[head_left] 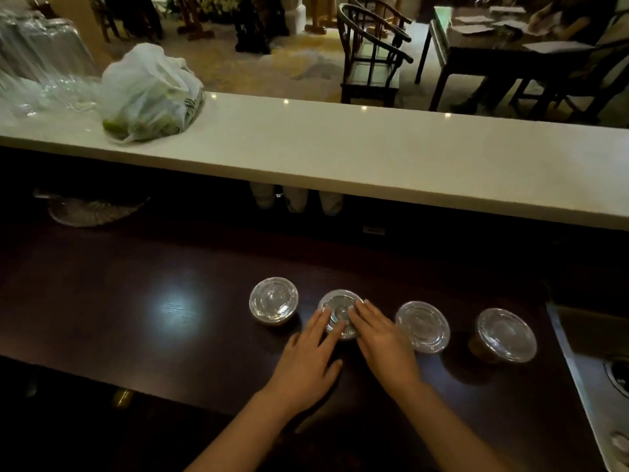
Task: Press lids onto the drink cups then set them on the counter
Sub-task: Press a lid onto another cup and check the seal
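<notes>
Several drink cups with clear plastic lids stand in a row on the dark wooden worktop (136, 335). The leftmost cup (273, 301) stands alone. Both hands rest flat on the lid of the second cup (341, 310): my left hand (311, 352) on its left side, my right hand (383, 338) on its right side, fingers stretched over the lid. Two more lidded cups stand to the right, the third cup (423, 327) and the rightmost cup (505, 335). The raised white counter (374, 155) runs across behind them.
A white plastic bag (149, 93) with green contents lies on the counter's left end, beside clear plastic packaging (37, 63). A glass dish (92, 209) and upturned cups (296, 199) sit under the counter ledge. A metal sink edge (599, 386) borders the worktop at right.
</notes>
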A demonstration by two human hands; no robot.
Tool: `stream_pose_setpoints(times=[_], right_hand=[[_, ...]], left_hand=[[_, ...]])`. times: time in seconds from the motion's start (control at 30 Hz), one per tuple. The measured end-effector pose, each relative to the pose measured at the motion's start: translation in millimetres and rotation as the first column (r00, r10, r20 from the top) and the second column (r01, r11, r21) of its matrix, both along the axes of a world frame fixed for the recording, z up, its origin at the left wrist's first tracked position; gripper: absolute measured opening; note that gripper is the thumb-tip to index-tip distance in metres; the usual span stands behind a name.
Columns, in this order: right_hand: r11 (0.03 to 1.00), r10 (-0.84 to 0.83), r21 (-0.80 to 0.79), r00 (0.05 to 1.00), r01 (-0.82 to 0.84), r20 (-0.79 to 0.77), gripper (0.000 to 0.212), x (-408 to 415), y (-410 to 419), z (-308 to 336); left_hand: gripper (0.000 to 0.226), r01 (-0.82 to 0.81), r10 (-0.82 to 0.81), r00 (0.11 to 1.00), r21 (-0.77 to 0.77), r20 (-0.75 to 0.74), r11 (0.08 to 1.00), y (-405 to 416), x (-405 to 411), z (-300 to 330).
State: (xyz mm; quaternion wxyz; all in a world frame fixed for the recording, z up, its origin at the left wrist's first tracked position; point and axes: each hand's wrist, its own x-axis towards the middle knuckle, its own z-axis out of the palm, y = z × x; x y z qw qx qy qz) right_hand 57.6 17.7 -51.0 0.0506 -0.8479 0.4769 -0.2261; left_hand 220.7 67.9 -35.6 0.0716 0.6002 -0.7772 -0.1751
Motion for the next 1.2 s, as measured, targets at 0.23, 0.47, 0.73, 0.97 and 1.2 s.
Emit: stream_pose_setpoints(times=[0.23,0.47,0.73,0.97,1.2], right_hand=[[0.992,-0.117,0.059,0.993,0.115,0.034,0.053,2,53,-2],[0.963,-0.212,0.165,0.977,0.213,-0.025,0.053,18,48,1],[0.933,-0.151,0.332,0.988,0.137,0.017,0.056,22,40,-14],[0.933,-0.195,0.325,0.976,0.155,0.092,0.056,24,50,-19],[0.945,-0.313,0.154,0.932,0.288,0.182,0.042,1,90,-8]], left_hand=[[0.053,0.126,-0.146,0.980,-0.139,-0.138,0.982,7,18,-2],[0.066,0.032,-0.042,0.994,-0.103,-0.096,0.994,-1,7,-20],[0.060,0.055,-0.065,0.990,-0.084,-0.126,0.995,-4,5,-29],[0.062,0.279,-0.273,0.959,0.083,-0.076,0.957,-19,27,-17],[0.059,0.107,-0.118,0.990,-0.132,-0.080,0.985,-9,25,-4]])
